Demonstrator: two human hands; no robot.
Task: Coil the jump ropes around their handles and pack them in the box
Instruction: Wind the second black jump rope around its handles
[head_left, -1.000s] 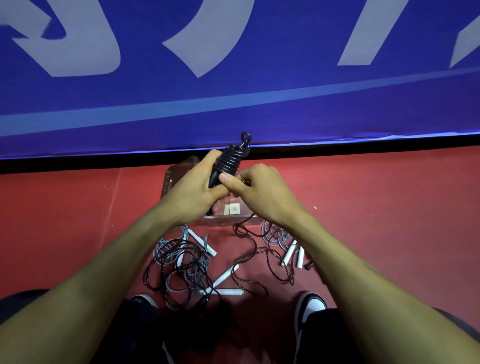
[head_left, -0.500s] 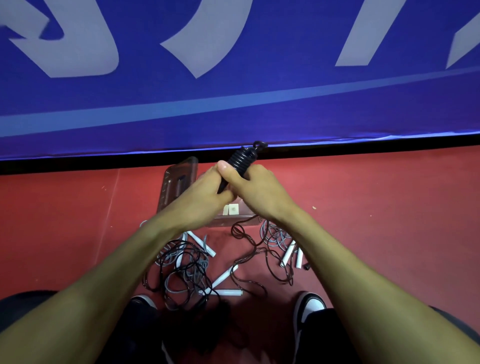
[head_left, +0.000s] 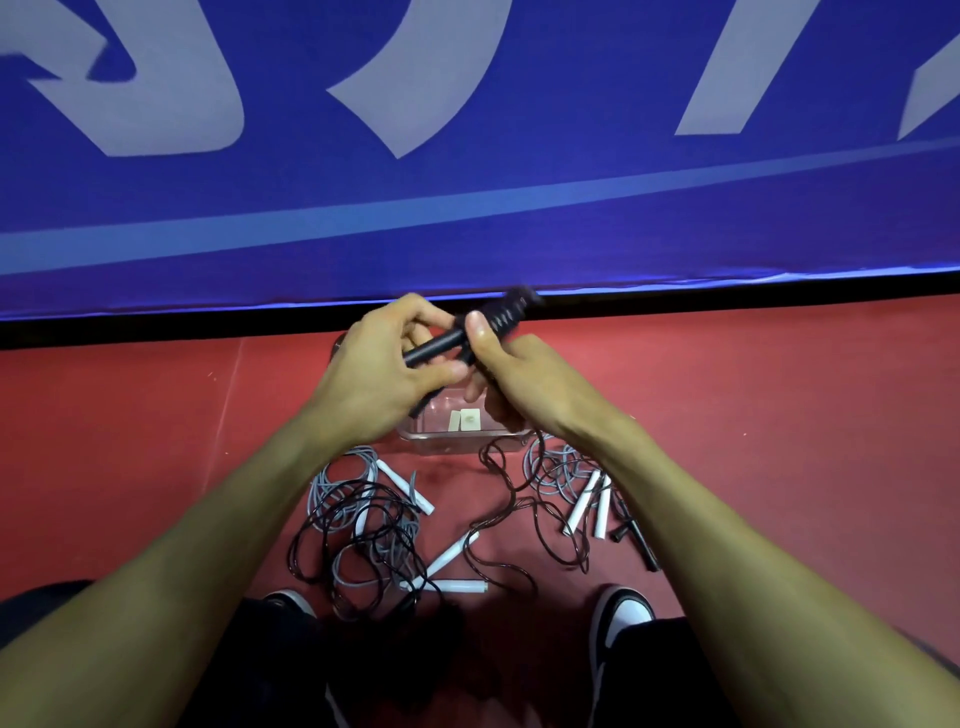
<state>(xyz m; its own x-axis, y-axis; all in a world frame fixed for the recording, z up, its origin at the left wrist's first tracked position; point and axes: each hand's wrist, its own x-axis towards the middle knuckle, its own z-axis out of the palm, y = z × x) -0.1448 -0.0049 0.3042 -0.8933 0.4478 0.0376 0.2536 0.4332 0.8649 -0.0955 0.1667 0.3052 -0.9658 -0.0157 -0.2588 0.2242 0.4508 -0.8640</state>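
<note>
Gripping black handles (head_left: 441, 345), both hands hover over a box (head_left: 441, 441) with illegible labels (head_left: 464, 420).

Both hands hold a pair of black cylindrical jump-rope handles (head_left: 441, 345), tilted up toward two o'clock, above a clear plastic box (head_left: 462, 434) on the red floor (head_left: 156, 441). The left hand (head_left: 382, 374) curls its fingers round the bare lower end; the right hand (head_left: 511, 376) pinches the part wound with black cord (head_left: 506, 314). At six o'clock lie loose grey and black ropes (head_left: 363, 530) with white handles (head_left: 589, 504). A blue banner (head_left: 467, 218) fills twelve o'clock.
</note>
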